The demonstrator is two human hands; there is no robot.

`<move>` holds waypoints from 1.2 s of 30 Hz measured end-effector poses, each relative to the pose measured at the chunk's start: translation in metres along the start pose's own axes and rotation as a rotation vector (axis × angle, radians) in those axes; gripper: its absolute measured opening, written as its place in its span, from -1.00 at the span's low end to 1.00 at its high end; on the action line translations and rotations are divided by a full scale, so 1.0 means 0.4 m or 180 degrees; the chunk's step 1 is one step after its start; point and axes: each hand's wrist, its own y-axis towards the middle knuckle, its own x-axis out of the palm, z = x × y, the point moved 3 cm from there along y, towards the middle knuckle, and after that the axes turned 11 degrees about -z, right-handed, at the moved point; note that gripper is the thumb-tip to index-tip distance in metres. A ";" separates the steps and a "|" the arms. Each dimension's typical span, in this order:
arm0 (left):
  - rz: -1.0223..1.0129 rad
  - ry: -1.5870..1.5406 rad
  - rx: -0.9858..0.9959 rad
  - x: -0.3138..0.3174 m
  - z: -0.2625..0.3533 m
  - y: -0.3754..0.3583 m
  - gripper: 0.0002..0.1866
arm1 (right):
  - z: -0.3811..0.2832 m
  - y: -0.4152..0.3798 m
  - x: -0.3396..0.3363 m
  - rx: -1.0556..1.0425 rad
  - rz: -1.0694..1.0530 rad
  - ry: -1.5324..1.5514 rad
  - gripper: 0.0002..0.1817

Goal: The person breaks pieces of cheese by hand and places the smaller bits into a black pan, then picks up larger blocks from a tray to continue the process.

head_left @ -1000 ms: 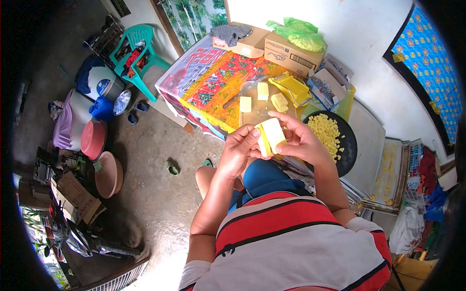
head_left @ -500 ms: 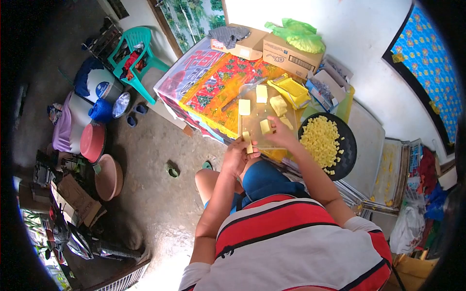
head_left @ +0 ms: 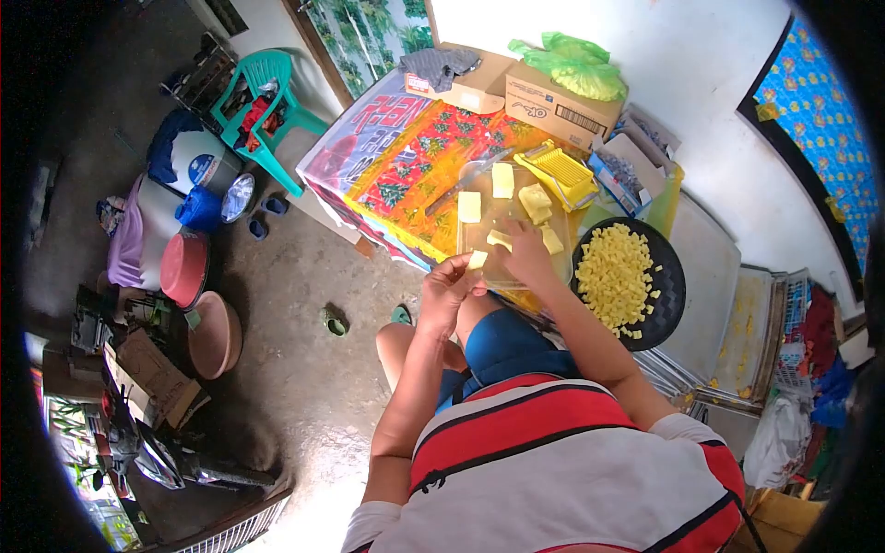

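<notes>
My left hand (head_left: 447,290) pinches a thin pale yellow slice (head_left: 477,260) at the near edge of the clear cutting board (head_left: 479,267). Over the board, my right hand (head_left: 527,258) holds another pale yellow piece (head_left: 499,239) down on its surface. More yellow blocks lie on the board: one (head_left: 469,206) at the left, one (head_left: 502,180) at the far end, a stack (head_left: 535,202) to the right. A knife (head_left: 466,177) rests beside the board on the patterned tablecloth (head_left: 406,170).
A black round pan (head_left: 671,295) full of small yellow cubes sits right of the board. A yellow slicer (head_left: 558,172), cardboard boxes (head_left: 558,106) and a green bag (head_left: 572,64) stand beyond. Metal trays (head_left: 728,313) lie at right. Basins, a turquoise chair (head_left: 263,97) and sandals are on the floor.
The block I held up in both hands a second ago is split. My right hand has carried its piece down onto the board, while my left hand keeps a thin slice.
</notes>
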 end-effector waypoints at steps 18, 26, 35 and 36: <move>-0.0595 0.0621 0.0683 0.143 0.139 -0.019 -0.66 | -0.101 -0.154 -0.301 -0.1349 -0.0271 0.4048 -0.65; -0.0456 0.0657 0.1013 0.149 0.148 -0.035 -0.80 | -0.133 -0.186 -0.315 -0.1462 -0.0399 0.4010 -0.71; -0.0633 0.0362 0.0637 0.147 0.136 -0.050 -0.81 | -0.139 -0.204 -0.304 -0.1347 -0.0656 0.3787 -0.69; -0.0669 0.0285 0.0621 0.145 0.133 -0.050 -0.81 | -0.139 -0.205 -0.303 -0.1354 -0.0675 0.3843 -0.70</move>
